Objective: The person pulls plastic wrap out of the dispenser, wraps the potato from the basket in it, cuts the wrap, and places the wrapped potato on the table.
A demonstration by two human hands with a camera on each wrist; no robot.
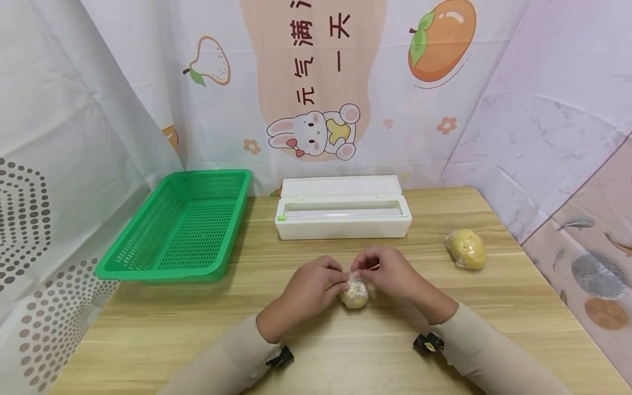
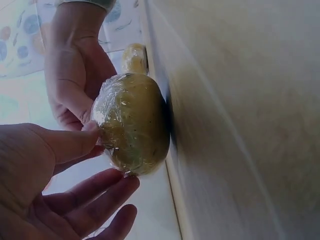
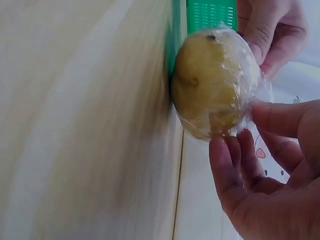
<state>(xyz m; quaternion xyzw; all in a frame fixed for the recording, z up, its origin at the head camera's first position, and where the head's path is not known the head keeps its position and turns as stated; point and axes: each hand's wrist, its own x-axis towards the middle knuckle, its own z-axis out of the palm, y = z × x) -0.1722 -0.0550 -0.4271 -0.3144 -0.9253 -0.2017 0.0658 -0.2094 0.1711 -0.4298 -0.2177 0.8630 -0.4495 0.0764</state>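
A potato (image 1: 355, 296) in clear plastic wrap (image 3: 240, 65) sits on the wooden table between both hands. My left hand (image 1: 314, 286) holds it from the left, thumb on the gathered film and fingertips at the potato's side. From the right, my right hand (image 1: 390, 272) pinches the film at the top, its thumb and fingers curled in. In the left wrist view the wrapped potato's (image 2: 135, 125) skin shows through creased film. Loose film edges stick out near the right thumb in the right wrist view.
A white cling film box (image 1: 343, 227) stands with its lid raised behind the hands, a roll inside. At the left is a green plastic basket (image 1: 224, 269). Another film-wrapped potato (image 1: 468, 249) lies at the right. A printed curtain (image 1: 212, 137) hangs along the table's back.
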